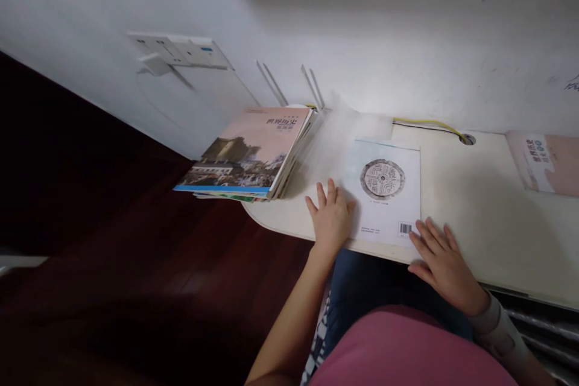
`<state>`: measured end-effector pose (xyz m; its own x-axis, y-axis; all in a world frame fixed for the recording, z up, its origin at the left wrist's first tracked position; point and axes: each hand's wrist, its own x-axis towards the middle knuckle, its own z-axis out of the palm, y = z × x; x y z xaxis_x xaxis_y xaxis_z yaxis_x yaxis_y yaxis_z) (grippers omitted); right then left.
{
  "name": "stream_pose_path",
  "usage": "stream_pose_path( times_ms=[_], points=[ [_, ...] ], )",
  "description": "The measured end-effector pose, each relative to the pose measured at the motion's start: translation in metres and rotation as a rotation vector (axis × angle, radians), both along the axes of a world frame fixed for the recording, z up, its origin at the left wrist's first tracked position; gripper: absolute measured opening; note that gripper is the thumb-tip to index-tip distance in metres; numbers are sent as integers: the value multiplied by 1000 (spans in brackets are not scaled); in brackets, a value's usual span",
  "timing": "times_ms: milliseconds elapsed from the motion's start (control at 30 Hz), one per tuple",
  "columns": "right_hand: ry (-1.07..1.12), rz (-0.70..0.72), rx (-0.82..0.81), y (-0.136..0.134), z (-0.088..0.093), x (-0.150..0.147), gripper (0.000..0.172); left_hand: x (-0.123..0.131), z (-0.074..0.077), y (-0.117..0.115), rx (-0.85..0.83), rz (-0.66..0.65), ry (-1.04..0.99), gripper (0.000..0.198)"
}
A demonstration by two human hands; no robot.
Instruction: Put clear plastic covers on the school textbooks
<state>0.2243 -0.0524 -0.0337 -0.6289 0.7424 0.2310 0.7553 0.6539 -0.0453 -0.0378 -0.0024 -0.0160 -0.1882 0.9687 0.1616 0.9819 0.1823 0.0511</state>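
A thin white book [389, 190] lies back cover up on the pale desk [479, 205], with a round grey emblem and a barcode on it. My left hand [332, 217] lies flat with fingers stretched out on its left edge, over a clear plastic sheet [328, 148]. My right hand [443, 262] rests open at the book's near right corner by the desk's front edge.
A stack of books [246, 157] with a pink history textbook on top overhangs the desk's left end. Another pink book [545, 163] lies at the far right. A yellow cable [429, 123] runs to a hole by the wall. Wall sockets [181, 51] sit above dark wooden flooring [113, 223].
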Motion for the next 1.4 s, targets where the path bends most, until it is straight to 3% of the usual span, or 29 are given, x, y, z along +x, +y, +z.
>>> stream_pose_path(
  times_ms=[100, 167, 333, 433, 533, 700, 867, 1033, 1400],
  points=[
    [17, 1, -13, 0, 0, -1, 49, 2, 11, -1, 1, -5, -69, 45],
    [37, -1, -21, 1, 1, -2, 48, 1, 23, -5, -37, -83, -234, 48],
    [263, 16, -98, 3, 12, -10, 63, 12, 55, -18, -184, -646, -773, 63],
    [534, -23, -158, 4, 23, -11, 72, 42, 60, -19, -205, -862, -742, 70],
    [715, -181, -158, 3, 30, 2, 59, 83, 53, -15, -208, -983, -584, 65],
    [795, -448, -159, -5, 26, 48, 40, 142, 24, -9, -136, -1039, -257, 73],
    [331, -544, -44, -14, 10, 87, 41, 167, -1, -9, -98, -971, -160, 64],
    [-22, -475, -29, -17, 6, 103, 49, 172, -4, -7, -101, -941, -166, 63],
    [-65, -375, -37, -16, 11, 114, 49, 183, -6, -6, -121, -958, -168, 67]
  ],
)
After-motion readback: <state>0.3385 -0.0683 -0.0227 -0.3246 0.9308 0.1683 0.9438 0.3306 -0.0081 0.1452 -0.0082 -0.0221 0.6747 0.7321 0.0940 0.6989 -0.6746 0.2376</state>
